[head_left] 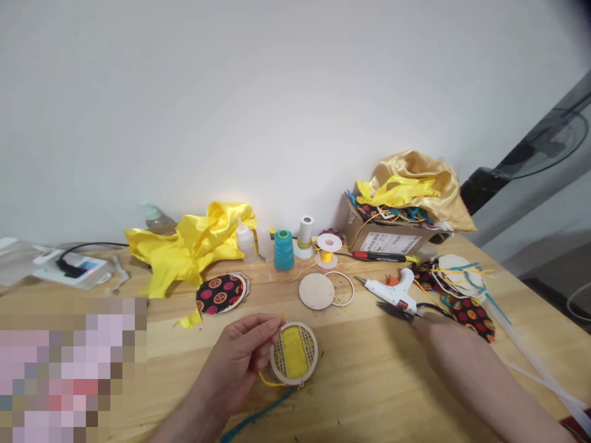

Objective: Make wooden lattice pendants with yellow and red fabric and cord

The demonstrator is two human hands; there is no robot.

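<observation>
My left hand (247, 347) pinches a yellow cord (281, 316) at the upper left rim of a round wooden lattice frame (313, 363). Yellow fabric (295, 351) fills the frame's middle strip, and a teal cord (256, 417) trails from its bottom edge. On the right, my right hand (443, 341) closes on dark-handled scissors (397, 312); the fingertips are partly hidden. Just behind the blades lies a white glue gun (390, 294). A plain wooden disc (315, 291) and a thin wooden ring (353, 288) rest beyond the frame.
Yellow satin (194, 246), a patterned round piece (217, 294), small bottles (247, 243), a teal thread cone (283, 251) and a yellow cord spool (327, 252) stand along the back. A cardboard box (360, 237) of fabrics is at right. Stacked wooden pieces (459, 274) lie before it.
</observation>
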